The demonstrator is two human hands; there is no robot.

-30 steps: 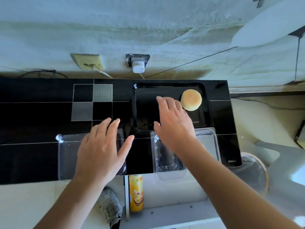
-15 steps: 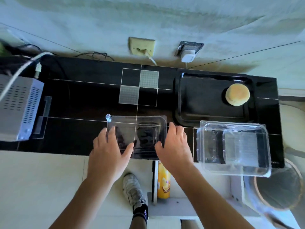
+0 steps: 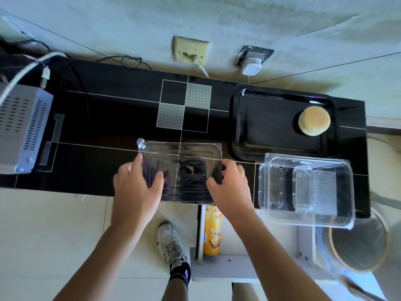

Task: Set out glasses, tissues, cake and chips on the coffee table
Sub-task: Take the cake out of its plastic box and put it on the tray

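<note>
1. My left hand (image 3: 138,181) and right hand (image 3: 227,183) pinch the clear lid (image 3: 181,170) at the table's (image 3: 104,118) near edge; flimsy plastic could slip.
2. The open container (image 3: 306,190) overhangs, may tip.
3. The cake (image 3: 314,120) sits far right on the tray (image 3: 260,118).

We see cake (image 3: 314,121) in tray (image 3: 243,127) on tabletop (image 3: 108,118); container (image 3: 306,190) in front, lid (image 3: 181,170) left.

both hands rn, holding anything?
left hand: grips the left edge of the clear plastic lid
right hand: grips its right edge
</note>
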